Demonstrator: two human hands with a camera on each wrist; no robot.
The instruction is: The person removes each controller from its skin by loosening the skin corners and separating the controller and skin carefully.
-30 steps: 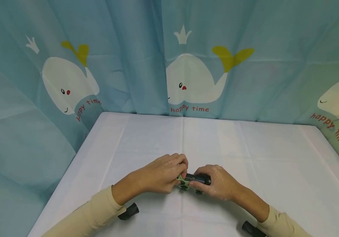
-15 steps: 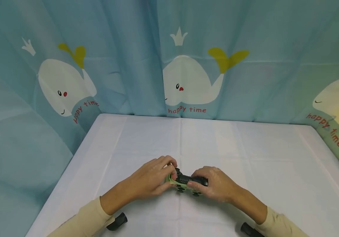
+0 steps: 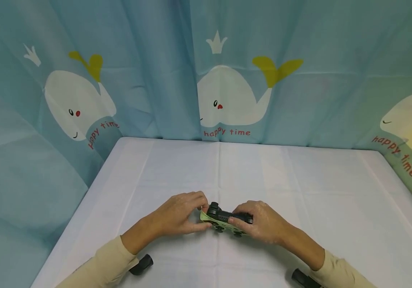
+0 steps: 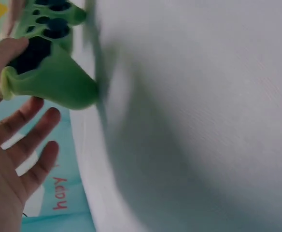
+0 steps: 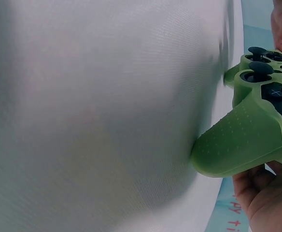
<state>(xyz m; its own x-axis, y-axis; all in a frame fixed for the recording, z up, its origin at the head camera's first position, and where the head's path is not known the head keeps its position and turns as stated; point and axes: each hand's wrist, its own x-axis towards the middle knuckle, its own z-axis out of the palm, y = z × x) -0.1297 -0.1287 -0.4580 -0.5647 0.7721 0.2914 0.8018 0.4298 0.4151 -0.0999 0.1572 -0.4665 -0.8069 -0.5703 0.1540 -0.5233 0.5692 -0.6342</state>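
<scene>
One controller [image 3: 223, 216] in right hand [image 3: 266, 222]

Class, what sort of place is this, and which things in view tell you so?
Probably a screened-off indoor workspace: blue whale-print curtains hang behind and beside a white-covered table, where a green-sleeved game controller is being handled.

This was a curtained-off nook, home or studio unclear: blue whale-print curtains [image 3: 162, 80] filled the frame's top and left, around a white-covered table [image 3: 270, 172] at lower centre.
</scene>
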